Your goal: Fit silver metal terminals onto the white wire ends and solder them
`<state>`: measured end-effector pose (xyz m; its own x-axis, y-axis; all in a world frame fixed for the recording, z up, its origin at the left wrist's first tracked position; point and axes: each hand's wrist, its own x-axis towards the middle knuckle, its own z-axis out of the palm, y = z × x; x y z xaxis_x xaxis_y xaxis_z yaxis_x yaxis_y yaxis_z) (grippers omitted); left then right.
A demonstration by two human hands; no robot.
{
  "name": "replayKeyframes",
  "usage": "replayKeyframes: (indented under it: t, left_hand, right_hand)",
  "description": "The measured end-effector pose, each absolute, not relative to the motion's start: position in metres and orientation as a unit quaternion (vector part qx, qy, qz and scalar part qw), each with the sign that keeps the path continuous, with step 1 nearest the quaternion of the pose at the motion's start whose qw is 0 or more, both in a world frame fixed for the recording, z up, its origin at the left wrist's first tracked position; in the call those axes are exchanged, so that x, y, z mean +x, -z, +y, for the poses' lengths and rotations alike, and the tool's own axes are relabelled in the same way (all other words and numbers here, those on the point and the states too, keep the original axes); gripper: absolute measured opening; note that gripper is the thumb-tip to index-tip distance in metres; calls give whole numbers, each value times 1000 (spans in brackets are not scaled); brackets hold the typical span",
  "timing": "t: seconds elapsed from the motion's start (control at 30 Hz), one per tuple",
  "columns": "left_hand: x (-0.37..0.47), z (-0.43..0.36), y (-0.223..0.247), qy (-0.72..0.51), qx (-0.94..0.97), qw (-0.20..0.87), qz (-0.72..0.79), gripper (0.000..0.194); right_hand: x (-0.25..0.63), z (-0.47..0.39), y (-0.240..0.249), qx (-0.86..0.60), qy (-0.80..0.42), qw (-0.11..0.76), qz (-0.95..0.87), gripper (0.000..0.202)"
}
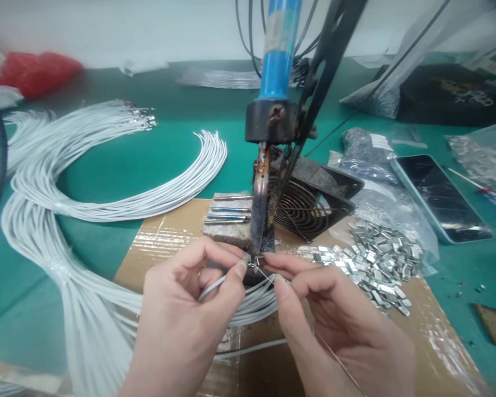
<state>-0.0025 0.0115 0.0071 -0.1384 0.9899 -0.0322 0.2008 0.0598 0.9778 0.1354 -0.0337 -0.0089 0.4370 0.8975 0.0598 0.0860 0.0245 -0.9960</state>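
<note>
Below the tip of an upright blue-handled soldering iron [259, 209], both hands come close together. My left hand [194, 298] pinches a white cable [212, 288] near its end, thumb against forefinger. Between thumb and fingers, my right hand [330, 314] grips a thin solder wire [265, 274], whose end reaches the cable end at the iron's tip. A small metal piece [259, 260] sits by the right fingertips; whether it is held I cannot tell. Behind the fingers lies a bundle of white cables [256, 309] on the cardboard [161, 242].
Small metal clips [380, 259] are heaped on the right. Behind the iron stands a black fan [310, 204]. A phone [442, 198] lies far right, near plastic bags [367, 146]. Long white cable bundles [45, 182] cover the left side. A block with metal rods [227, 220] sits left of the iron.
</note>
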Motion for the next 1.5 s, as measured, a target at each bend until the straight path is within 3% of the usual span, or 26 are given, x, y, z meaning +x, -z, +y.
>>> replayKeyframes:
  t: [1.5]
  left_hand:
    - [5,11,-9,-487,464,433,600,12]
  right_hand:
    - [135,-33,13,-600,-319,596,-429,22]
